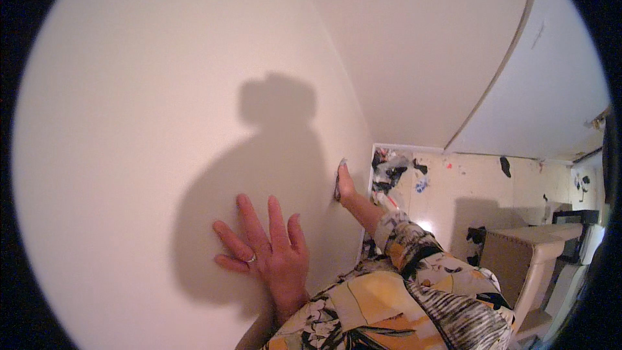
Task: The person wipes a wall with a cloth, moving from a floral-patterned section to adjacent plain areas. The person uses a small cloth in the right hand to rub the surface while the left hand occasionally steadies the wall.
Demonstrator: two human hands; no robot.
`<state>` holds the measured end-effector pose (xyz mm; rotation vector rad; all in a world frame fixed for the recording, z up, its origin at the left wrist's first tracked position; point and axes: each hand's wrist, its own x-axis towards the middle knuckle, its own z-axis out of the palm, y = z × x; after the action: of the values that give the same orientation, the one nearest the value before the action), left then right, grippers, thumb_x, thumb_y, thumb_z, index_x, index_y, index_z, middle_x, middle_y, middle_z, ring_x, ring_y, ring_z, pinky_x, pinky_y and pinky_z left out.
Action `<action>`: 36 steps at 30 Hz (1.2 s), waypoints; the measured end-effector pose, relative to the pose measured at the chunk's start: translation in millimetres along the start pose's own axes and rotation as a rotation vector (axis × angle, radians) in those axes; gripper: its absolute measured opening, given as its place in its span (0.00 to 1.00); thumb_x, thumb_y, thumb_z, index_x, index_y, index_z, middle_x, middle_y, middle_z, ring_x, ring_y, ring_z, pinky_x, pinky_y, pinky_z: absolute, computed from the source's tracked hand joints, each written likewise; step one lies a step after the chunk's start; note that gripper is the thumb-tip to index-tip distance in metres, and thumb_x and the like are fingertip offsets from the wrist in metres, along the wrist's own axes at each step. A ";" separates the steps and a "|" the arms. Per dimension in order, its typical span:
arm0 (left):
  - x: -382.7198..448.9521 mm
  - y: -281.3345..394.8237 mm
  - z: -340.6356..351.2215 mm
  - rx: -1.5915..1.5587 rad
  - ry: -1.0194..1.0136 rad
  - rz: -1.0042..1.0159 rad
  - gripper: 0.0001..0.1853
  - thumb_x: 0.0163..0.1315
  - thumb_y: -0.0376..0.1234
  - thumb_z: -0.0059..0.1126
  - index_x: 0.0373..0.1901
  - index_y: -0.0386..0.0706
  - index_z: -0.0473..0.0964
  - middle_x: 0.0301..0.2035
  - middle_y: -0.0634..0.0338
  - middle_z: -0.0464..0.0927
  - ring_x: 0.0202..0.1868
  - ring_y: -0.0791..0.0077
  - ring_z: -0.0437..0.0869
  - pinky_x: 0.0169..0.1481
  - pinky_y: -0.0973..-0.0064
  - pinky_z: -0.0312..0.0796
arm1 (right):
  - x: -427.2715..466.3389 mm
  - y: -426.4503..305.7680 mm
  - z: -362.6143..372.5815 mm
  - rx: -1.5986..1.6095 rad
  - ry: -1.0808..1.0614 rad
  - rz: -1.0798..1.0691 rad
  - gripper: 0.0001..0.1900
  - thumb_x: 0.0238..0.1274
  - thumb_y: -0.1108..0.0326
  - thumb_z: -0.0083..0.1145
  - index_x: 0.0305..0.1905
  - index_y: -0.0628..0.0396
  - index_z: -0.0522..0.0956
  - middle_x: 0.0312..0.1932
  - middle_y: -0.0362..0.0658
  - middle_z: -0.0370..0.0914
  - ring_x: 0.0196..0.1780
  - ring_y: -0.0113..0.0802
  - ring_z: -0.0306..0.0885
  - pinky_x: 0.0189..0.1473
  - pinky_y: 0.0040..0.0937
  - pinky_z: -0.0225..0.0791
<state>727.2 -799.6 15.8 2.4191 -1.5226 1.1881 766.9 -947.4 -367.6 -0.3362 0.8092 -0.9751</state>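
My left hand (279,253) lies against a pale, smooth wall (121,131), fingers spread, a ring on one finger and nothing held. Farther right, my right hand (346,182) is raised against the same wall near a corner. It is seen edge-on, with a thin dark strip, perhaps shadow, along its wall side; its palm and most fingers are hidden. Patterned sleeves in yellow, black and white cover both forearms. A broad shadow of a head and shoulders falls on the wall around and above my left hand.
An adjoining wall panel (418,58) with a dark edge strip meets the pale wall. Below it, plastic bags and dark pieces (391,170) litter the light floor (437,194). A black scrap (505,166) lies farther off. Brown boxy furniture (510,253) stands at the lower right.
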 end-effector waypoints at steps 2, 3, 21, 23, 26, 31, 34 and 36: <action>-0.5 0.2 0.3 0.020 -0.013 0.008 0.23 0.67 0.49 0.54 0.63 0.59 0.72 0.69 0.54 0.65 0.74 0.35 0.49 0.73 0.36 0.19 | -10.1 -17.7 31.9 -0.559 0.094 -0.257 0.32 0.77 0.53 0.35 0.73 0.69 0.55 0.75 0.59 0.53 0.78 0.49 0.50 0.77 0.40 0.42; -1.1 0.8 0.9 0.024 -0.012 0.005 0.23 0.67 0.49 0.54 0.63 0.59 0.72 0.69 0.54 0.65 0.74 0.35 0.50 0.73 0.36 0.20 | -21.4 -32.2 48.0 -0.583 0.065 -0.364 0.32 0.76 0.54 0.36 0.73 0.69 0.56 0.75 0.60 0.53 0.78 0.51 0.49 0.77 0.41 0.42; -13.2 -1.2 8.8 -0.053 -0.019 -0.001 0.22 0.64 0.46 0.59 0.60 0.58 0.74 0.70 0.56 0.63 0.74 0.37 0.52 0.72 0.31 0.28 | -58.9 -193.0 185.5 -0.638 -0.163 -1.089 0.24 0.69 0.66 0.44 0.68 0.57 0.68 0.76 0.52 0.55 0.78 0.47 0.50 0.77 0.40 0.45; -9.9 -1.7 13.6 -0.056 -0.023 0.009 0.23 0.63 0.47 0.59 0.60 0.57 0.74 0.70 0.56 0.63 0.73 0.37 0.53 0.71 0.30 0.30 | -39.7 -170.7 163.8 -0.619 -0.071 -0.832 0.25 0.72 0.64 0.41 0.70 0.60 0.65 0.76 0.52 0.54 0.79 0.46 0.49 0.77 0.39 0.43; -3.0 -0.7 17.6 -0.032 -0.014 0.041 0.23 0.63 0.48 0.58 0.60 0.57 0.74 0.68 0.56 0.66 0.71 0.41 0.60 0.70 0.37 0.40 | -33.1 -143.0 135.3 -0.696 -0.010 -0.723 0.26 0.75 0.63 0.39 0.71 0.64 0.62 0.77 0.52 0.53 0.79 0.45 0.48 0.78 0.37 0.41; 16.6 0.5 28.9 -0.041 -0.007 0.072 0.22 0.63 0.48 0.58 0.58 0.57 0.76 0.69 0.57 0.65 0.72 0.43 0.58 0.71 0.35 0.38 | -69.1 -154.5 162.1 -0.654 -0.156 -0.919 0.26 0.72 0.65 0.40 0.70 0.64 0.64 0.77 0.54 0.53 0.79 0.50 0.47 0.78 0.42 0.40; 15.4 -3.0 30.3 -0.069 0.011 0.066 0.22 0.63 0.48 0.57 0.58 0.56 0.76 0.69 0.57 0.65 0.72 0.46 0.59 0.72 0.38 0.39 | -101.0 -193.2 190.8 -0.753 -0.392 -1.308 0.27 0.68 0.67 0.43 0.70 0.63 0.64 0.76 0.55 0.54 0.79 0.53 0.47 0.78 0.45 0.40; 12.4 -5.0 33.1 -0.108 0.040 0.058 0.22 0.64 0.48 0.57 0.58 0.56 0.76 0.69 0.56 0.65 0.72 0.47 0.59 0.72 0.39 0.40 | -101.6 -224.9 217.9 -0.755 -0.536 -1.523 0.28 0.66 0.68 0.44 0.70 0.62 0.65 0.76 0.55 0.54 0.79 0.54 0.47 0.77 0.46 0.41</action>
<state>753.0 -820.0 1.9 2.2841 -1.6120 1.1260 761.5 -1004.2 -43.3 -1.9654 0.2648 -1.7882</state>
